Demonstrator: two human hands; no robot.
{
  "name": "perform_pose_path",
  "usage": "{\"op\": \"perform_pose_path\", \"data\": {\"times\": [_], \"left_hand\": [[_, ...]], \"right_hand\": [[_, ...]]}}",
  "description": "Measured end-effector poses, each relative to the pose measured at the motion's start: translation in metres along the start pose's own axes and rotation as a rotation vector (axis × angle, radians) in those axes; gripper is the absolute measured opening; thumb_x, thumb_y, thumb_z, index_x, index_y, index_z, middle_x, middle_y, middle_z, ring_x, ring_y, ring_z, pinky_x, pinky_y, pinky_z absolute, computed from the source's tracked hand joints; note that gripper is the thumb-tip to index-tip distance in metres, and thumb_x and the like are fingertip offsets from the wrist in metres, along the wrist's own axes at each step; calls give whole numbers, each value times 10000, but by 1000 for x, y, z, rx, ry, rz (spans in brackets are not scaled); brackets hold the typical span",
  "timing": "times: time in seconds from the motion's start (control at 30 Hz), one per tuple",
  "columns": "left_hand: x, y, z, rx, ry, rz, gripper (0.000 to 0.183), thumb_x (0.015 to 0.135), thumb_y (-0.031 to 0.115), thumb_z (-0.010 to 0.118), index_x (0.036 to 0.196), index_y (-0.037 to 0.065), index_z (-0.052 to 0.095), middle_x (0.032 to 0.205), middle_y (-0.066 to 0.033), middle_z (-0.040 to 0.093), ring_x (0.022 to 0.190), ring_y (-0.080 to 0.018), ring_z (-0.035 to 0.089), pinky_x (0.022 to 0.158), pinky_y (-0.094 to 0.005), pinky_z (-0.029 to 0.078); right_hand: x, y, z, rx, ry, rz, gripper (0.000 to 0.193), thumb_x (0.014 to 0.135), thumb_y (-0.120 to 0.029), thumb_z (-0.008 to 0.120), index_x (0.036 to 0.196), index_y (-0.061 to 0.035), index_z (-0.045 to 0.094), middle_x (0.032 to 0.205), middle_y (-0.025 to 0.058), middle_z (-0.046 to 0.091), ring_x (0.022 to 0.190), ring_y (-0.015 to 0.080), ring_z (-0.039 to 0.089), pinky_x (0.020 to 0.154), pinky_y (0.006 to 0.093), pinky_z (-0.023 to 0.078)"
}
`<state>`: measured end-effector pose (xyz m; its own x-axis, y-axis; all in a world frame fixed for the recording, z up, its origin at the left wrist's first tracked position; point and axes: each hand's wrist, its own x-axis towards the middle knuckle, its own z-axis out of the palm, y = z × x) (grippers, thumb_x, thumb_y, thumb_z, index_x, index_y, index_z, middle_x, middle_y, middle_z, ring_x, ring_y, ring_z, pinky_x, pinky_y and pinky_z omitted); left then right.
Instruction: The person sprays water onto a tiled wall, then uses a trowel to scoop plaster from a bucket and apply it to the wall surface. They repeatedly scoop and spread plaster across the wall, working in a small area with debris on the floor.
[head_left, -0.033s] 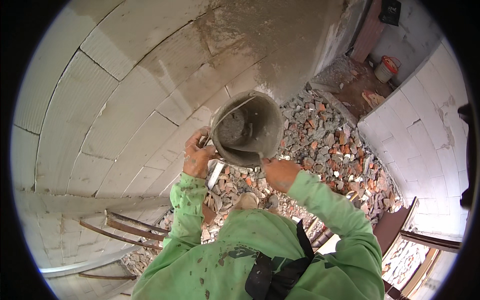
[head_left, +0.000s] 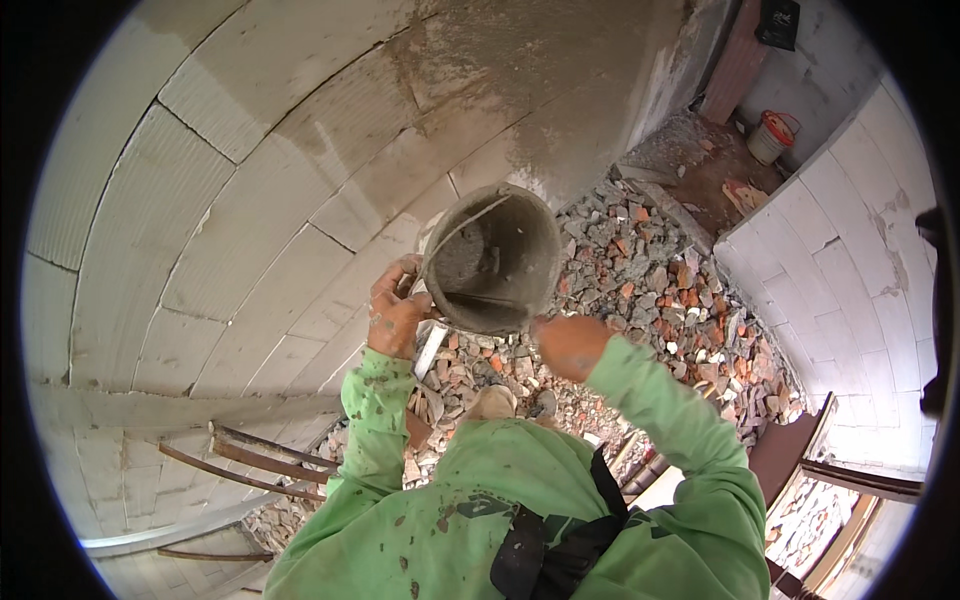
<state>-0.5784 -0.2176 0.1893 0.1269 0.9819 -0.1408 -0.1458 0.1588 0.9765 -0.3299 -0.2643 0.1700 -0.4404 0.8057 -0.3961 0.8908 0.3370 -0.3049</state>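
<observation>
A grey, mortar-smeared bucket (head_left: 540,240) is tilted with its mouth toward me, close to the block wall. Wet grey mortar (head_left: 462,255) clings inside it. My left hand (head_left: 395,312) is closed on the bucket's left rim, beside its wire handle (head_left: 470,226). At the lower right rim, my right hand (head_left: 572,345) is a closed fist, slightly blurred. It grips a flat-bladed tool (head_left: 490,300) whose straight edge shows inside the bucket; the grip is hidden in my fingers, so its exact kind is unclear.
Broken brick and concrete rubble (head_left: 670,300) covers the floor. The block wall (head_left: 250,240) on the left is partly smeared with grey mortar; a pale block wall (head_left: 840,240) stands right. Another bucket (head_left: 772,138) sits at the far right. Bent metal bars (head_left: 265,455) lie lower left.
My right hand has shifted slightly right and down at the bucket's rim. The blade inside the bucket has moved a little. My left hand and the bucket have barely moved.
</observation>
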Motion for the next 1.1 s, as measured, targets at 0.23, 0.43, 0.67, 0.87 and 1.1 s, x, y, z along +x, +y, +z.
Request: {"op": "perform_pose_path", "data": {"times": [0.23, 0.43, 0.67, 0.87, 1.1], "left_hand": [[-2, 7, 19, 232, -142, 377, 336, 609, -44, 536, 940, -11, 578, 1179, -86, 482, 1115, -211, 486, 988, -292, 343], [1, 7, 31, -27, -68, 392, 420, 593, -92, 523, 1000, 2, 569, 1220, -90, 435, 1135, -203, 460, 985, -285, 342], [-26, 47, 33, 10, -356, 487, 411, 649, -120, 521, 1042, -5, 566, 1216, -127, 408, 1173, -265, 432, 998, -354, 349], [-22, 71, 30, 106, -491, 392, 333, 643, -30, 557, 975, -31, 585, 1214, -119, 410, 1187, -256, 429, 974, -355, 394], [-6, -1, -1, -171, -80, -37, 396, 683, -66, 499, 1073, -17, 552, 1110, -131, 493, 960, -212, 562, 672, -335, 584]], "right_hand": [[6, 27, -48, -71, 367, 192, 309, 826, -85, 501, 1068, 106, 520, 832, 255, 651, 805, 364, 673, 678, 426, 560], [-1, 12, -42, 113, 126, 40, 332, 886, -187, 483, 1027, 107, 548, 865, 273, 645, 813, 376, 664, 730, 454, 540], [-60, 87, -84, 891, -106, 291, 387, 943, -359, 487, 996, 11, 586, 601, 54, 520, 466, 153, 538, 433, 306, 467], [-65, 74, -20, 1650, -495, 115, 431, 997, -359, 412, 1116, 40, 521, 624, -5, 420, 420, 75, 416, 335, 230, 367], [-43, 38, 41, 2059, -479, -60, 435, 999, -325, 393, 1105, 85, 492, 641, 19, 418, 405, 84, 404, 327, 234, 352]]}}
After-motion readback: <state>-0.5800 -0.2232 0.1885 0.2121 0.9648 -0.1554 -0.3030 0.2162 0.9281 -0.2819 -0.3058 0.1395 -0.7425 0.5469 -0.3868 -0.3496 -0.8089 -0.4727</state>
